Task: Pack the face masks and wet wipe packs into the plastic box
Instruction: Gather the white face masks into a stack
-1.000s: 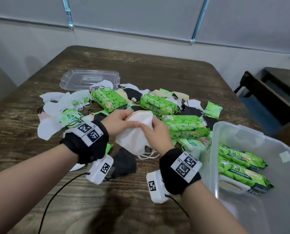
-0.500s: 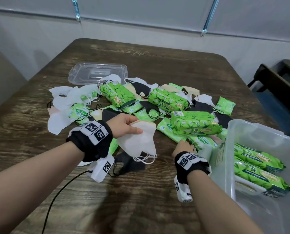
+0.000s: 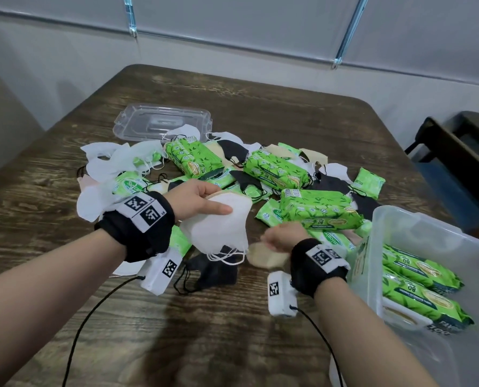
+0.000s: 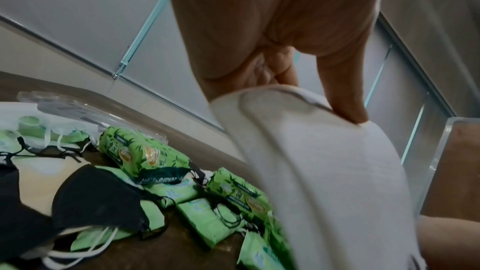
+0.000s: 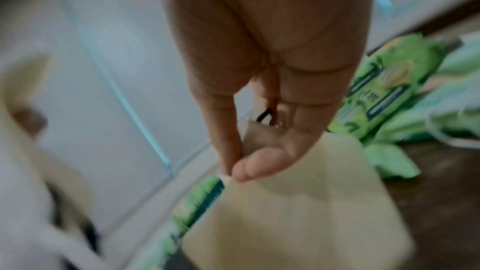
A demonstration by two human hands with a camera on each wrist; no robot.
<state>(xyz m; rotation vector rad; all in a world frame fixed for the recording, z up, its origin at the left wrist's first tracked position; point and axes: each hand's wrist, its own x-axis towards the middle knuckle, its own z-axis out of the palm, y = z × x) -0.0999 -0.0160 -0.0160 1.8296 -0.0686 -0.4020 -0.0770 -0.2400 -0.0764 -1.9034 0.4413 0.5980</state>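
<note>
Right hand (image 3: 284, 237) now pinching beige mask (image 5: 298, 202); left hand (image 3: 196, 199) grip holds white masks (image 3: 218, 227).

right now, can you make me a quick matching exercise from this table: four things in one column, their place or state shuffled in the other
Things:
1. white masks
2. beige mask
3. clear lid
4. plastic box

States:
a. holds green wipe packs
b. gripped in the left hand
c. lies at the far side of the pile
d. pinched by the right hand

Pairs: 1-b, 2-d, 3-c, 4-a
</note>
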